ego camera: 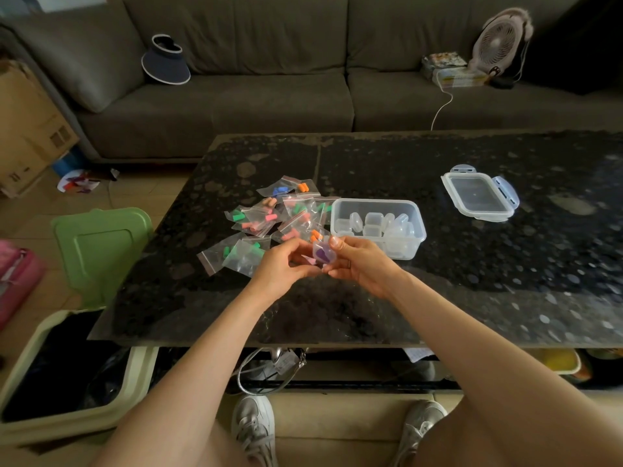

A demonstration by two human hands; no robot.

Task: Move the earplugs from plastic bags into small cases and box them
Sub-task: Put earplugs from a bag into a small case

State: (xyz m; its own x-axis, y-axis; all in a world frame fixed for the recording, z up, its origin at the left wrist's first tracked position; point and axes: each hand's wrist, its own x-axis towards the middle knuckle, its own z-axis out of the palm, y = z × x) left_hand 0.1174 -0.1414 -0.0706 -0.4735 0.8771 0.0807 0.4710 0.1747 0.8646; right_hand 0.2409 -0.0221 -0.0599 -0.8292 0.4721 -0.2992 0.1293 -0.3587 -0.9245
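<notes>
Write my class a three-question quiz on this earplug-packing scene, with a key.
1. True or false: the lid is clipped onto the clear box.
2. The earplugs in the small case held by the right hand are: A orange, B purple, C green.
3. Where do the empty cases lie?
Key: 1 false, it lies apart on the table. 2 B. 3 In the clear box.

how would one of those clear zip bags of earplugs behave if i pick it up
The small clear zip bags look thin and crinkled, so probably floppy and very light. They overlap on the glossy black stone table, so pulling one likely drags neighbours along.
</notes>
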